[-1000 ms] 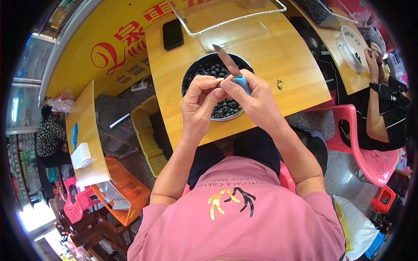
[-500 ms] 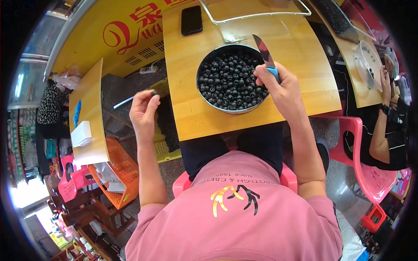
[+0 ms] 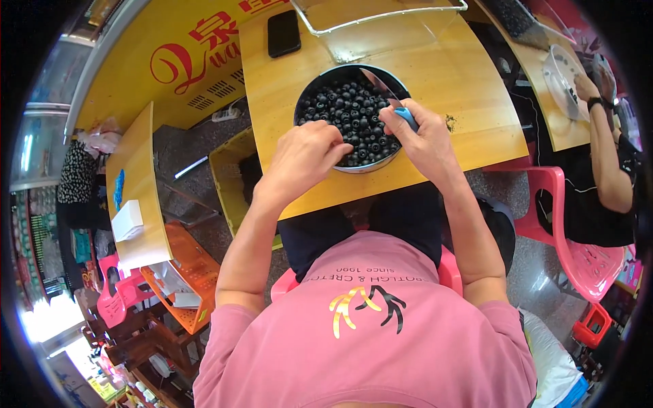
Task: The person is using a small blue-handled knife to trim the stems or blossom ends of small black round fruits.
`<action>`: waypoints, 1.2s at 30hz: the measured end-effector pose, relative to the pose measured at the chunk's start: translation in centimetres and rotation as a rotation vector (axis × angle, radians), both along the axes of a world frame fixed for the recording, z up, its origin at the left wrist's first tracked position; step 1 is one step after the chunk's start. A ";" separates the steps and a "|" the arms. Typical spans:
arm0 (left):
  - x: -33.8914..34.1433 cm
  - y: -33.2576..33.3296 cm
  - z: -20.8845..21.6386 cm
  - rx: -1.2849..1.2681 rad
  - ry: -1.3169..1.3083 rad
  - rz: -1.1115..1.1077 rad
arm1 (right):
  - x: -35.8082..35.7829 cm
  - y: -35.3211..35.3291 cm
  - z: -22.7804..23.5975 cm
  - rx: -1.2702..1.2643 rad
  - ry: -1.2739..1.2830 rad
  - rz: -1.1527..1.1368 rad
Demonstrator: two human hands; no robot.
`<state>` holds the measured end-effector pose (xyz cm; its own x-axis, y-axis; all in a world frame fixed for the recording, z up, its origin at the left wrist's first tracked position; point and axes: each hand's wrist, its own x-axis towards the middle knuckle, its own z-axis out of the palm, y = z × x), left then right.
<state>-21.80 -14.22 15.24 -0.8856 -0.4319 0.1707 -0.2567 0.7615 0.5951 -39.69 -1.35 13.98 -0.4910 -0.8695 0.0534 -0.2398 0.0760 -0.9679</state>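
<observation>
Holding knife point(image 3: 384, 88) in R hand point(image 3: 426, 132), w/ R grip pressed tog. around blue handle. Aiming blade up & to L, over far R part of round bowl point(image 3: 367, 168). Reaching w/ L hand point(image 3: 304, 153) over near L side of same bowl, back of hand up, fingers curled; bringing thumb & index tips close tog. over dark berries point(image 3: 350, 105). Can't tell re L grip, pinching a berry or not: tips too small & dark vs. berries. Seeing berries heaped inside bowl, bowl set nr front edge of yellow wood-look counter point(image 3: 469, 115).

Behind bowl, seeing clear bin point(image 3: 371, 41) w/ white rim; to far L of that, black phone point(image 3: 283, 34) lying flat. Also seeing dark crumbs point(image 3: 449, 122) on counter, just R of R hand. Off counter's L edge, seeing yellow crate point(image 3: 221, 180), partly hidden. Farther L, seeing side table point(image 3: 139, 163) w/ white box point(image 3: 127, 221) on it & orange crate point(image 3: 187, 265) nr its front end.

Over at R, seeing co-worker's hand point(image 3: 585, 87) at pale see-through bowl point(image 3: 561, 75), plus pink chair point(image 3: 592, 265) below. Wearing pink T-shirt point(image 3: 422, 347) w/ gold & black print.
</observation>
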 end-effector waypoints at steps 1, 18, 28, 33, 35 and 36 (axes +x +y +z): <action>-0.8 0.0 -0.2 -0.091 -0.136 -0.002 | 0.0 0.0 0.0 -0.002 0.002 0.000; -0.5 0.8 -0.2 0.853 0.412 0.154 | 0.5 0.0 0.8 -0.022 -0.260 0.123; -2.1 2.4 -0.8 0.968 0.563 0.156 | 0.9 -0.7 1.0 -0.123 -0.572 0.109; -2.6 2.8 -0.7 1.003 0.548 0.188 | 0.9 -0.6 0.8 -0.201 -0.584 0.138; -3.0 3.1 -0.5 1.052 0.569 0.195 | 0.5 -0.5 0.9 -0.197 -0.574 0.136; -3.2 3.2 -0.5 1.051 0.566 0.195 | 0.4 -0.4 0.9 -0.191 -0.562 0.135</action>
